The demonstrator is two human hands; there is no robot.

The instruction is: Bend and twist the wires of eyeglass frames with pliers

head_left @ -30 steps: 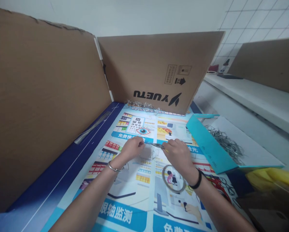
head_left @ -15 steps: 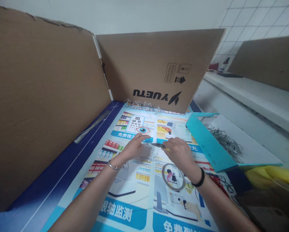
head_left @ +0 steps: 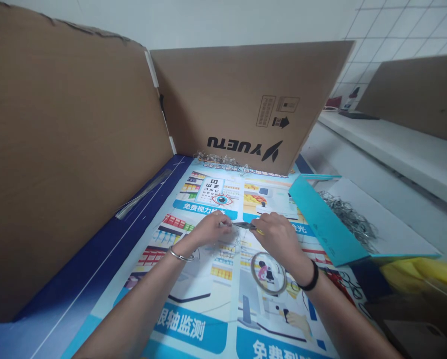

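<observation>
My right hand (head_left: 278, 237) is wrapped round a pair of pliers (head_left: 245, 226) with yellow handles; their narrow dark jaws point left. My left hand (head_left: 211, 228) has its thumb and fingers pinched together close by the plier tips. Whatever sits in that pinch is too small to make out. Thin, faint wire (head_left: 237, 242) lies on the printed sheet below and between the hands. Nearer to me, a coil of wire (head_left: 268, 273) forms a ring on the sheet beside my right wrist.
Cardboard panels (head_left: 246, 99) stand at the back and left. A teal box (head_left: 330, 224) on the right holds tangled wire pieces (head_left: 352, 219). Straight wires (head_left: 143, 194) lie along the left, small clear bits (head_left: 223, 160) at the back. Yellow cloth (head_left: 418, 274) is at right.
My left fingers have closed from a spread pose into a pinch near the plier tips. My right hand keeps its grip on the pliers in nearly the same spot.
</observation>
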